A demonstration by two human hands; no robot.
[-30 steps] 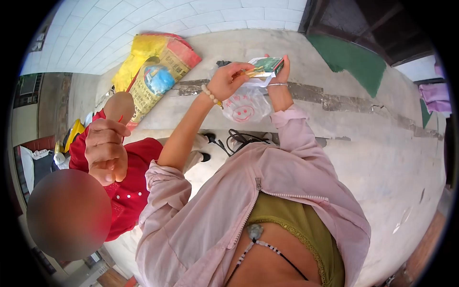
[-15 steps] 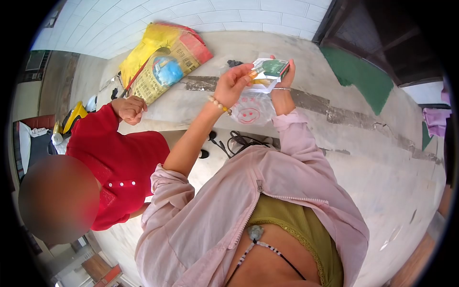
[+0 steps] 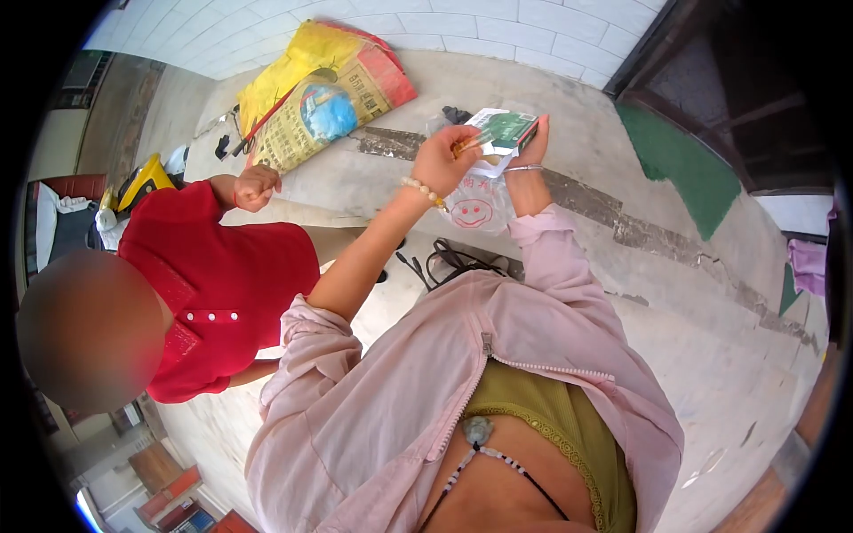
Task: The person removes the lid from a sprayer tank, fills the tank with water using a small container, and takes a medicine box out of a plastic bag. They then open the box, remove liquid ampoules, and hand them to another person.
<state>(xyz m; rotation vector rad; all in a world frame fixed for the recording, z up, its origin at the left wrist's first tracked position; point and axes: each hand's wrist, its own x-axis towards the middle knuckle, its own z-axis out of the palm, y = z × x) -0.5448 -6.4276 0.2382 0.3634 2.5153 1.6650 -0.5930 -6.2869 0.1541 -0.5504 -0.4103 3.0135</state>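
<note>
My right hand (image 3: 537, 149), with a silver bangle at the wrist, supports a small green-and-white carton (image 3: 510, 130). A white flap of the carton hangs loose on the near side. At the carton's left edge, my left hand (image 3: 437, 162), wearing a beaded bracelet, pinches a small amber-coloured, see-through tube-like piece (image 3: 461, 147). Its exact kind is too small to make out, and the fingers partly cover it. Below both hands is a clear plastic bag (image 3: 473, 211) printed with a red smiling face; I cannot tell how it is held.
To my left stands a person in a red shirt (image 3: 222, 293), one hand (image 3: 257, 187) closed. A yellow-and-red woven sack (image 3: 293, 133) with a blue bundle (image 3: 329, 112) lies by the white brick wall (image 3: 498, 27). Black straps (image 3: 458, 258) hang near my waist. A green patch (image 3: 684, 173) covers floor by a dark doorway.
My left fingers have curled in more around the amber piece and drawn slightly back from the carton's top. The view has shifted a little. The other person's hand stays closed.
</note>
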